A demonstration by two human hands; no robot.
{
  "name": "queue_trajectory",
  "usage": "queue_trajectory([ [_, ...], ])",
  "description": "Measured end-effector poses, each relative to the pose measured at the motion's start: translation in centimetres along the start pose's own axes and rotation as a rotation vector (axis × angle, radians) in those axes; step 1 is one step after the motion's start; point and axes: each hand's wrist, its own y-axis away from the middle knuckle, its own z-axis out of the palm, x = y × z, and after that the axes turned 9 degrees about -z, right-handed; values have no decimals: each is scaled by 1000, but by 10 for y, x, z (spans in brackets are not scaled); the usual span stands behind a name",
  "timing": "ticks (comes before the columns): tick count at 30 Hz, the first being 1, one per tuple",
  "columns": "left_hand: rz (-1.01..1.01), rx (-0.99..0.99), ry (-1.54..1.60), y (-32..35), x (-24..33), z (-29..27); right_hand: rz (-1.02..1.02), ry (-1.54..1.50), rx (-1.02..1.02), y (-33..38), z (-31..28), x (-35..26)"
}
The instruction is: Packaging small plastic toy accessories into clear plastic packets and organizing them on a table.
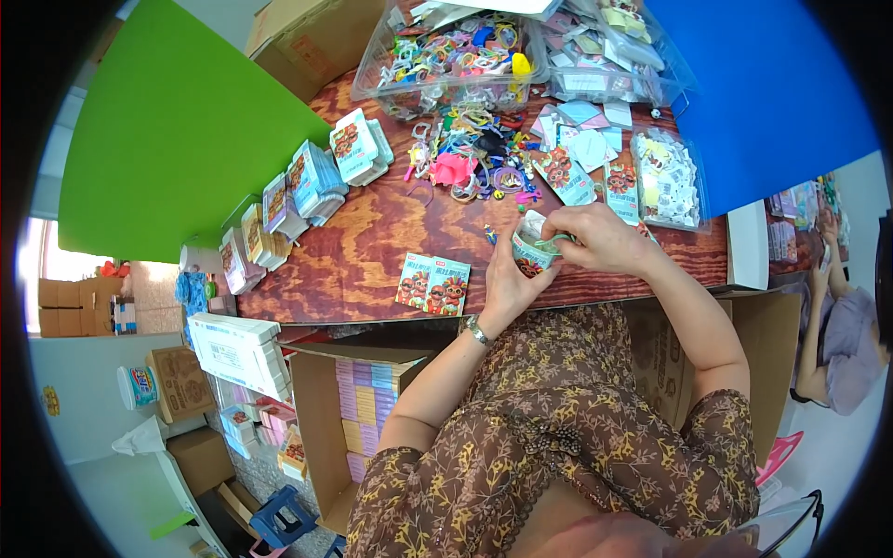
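Note:
My left hand [510, 288] is closed around a small light-blue printed carton [531, 254], its upper end open toward the far side. My right hand [603, 240] pinches a thin pale-green loop [562, 237] at the carton's mouth; the fingers hide part of it. Two flat printed cartons [433, 285] lie side by side left of my left hand. Beyond my hands is a loose heap of small colourful plastic trinkets [453, 170]. Printed cards and packets [569, 177] lie to its right.
A clear bin of trinkets [446, 93] and another of packets [595, 86] stand at the back. Stacked cartons [316, 181] line the left edge by a green panel [177, 130]. A clear tray [670, 181] sits near a blue panel [772, 102]. Another person [842, 344] sits at right.

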Motion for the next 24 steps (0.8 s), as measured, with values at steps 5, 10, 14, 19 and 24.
queue_trajectory([
  [5, 209, 56, -72, -4, 7, 7, 109, 124, -63, 13, -16, -9],
  [10, 222, 27, -112, -7, 15, 18, -5, 128, -2, 36, -27, -13],
  [14, 315, 36, -161, -4, 21, 28, 34, 148, 92, 47, -28, -16],
  [19, 332, -16, -205, 7, 29, 37, 113, 300, 263, 58, -11, -12],
  [24, 356, -13, -214, 9, 26, 40, -28, 378, 320, 71, 9, -19],
])
